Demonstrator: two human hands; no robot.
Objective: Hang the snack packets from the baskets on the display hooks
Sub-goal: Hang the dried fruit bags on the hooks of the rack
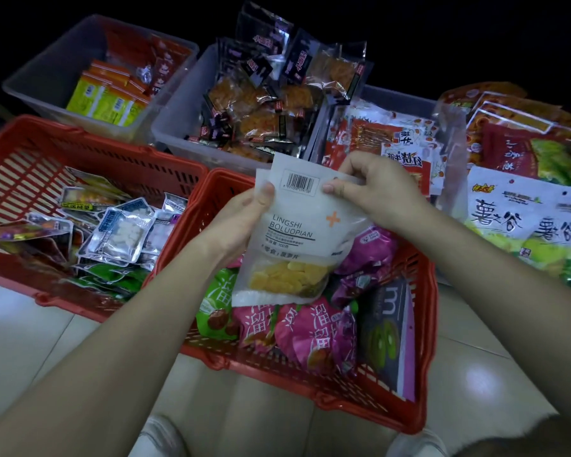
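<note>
A white snack packet [297, 232] with a barcode, the words LINGSHI BOLUOPIAN and yellow fruit pieces showing at its bottom hangs above the near red basket [422, 351]. My left hand [241, 219] grips the packet's left edge, thumb on the front. My right hand [373, 189] pinches its top right corner. A second white packet edge shows just behind the first. Pink, purple and green packets [314, 334] fill the basket below. No display hooks are in view.
A second red basket [33, 153] at the left holds small foil packets. Behind stand clear bins [47, 74] with yellow, orange and dark packets. Loose red and white packets [521, 222] pile at the right. Pale floor tiles lie in front.
</note>
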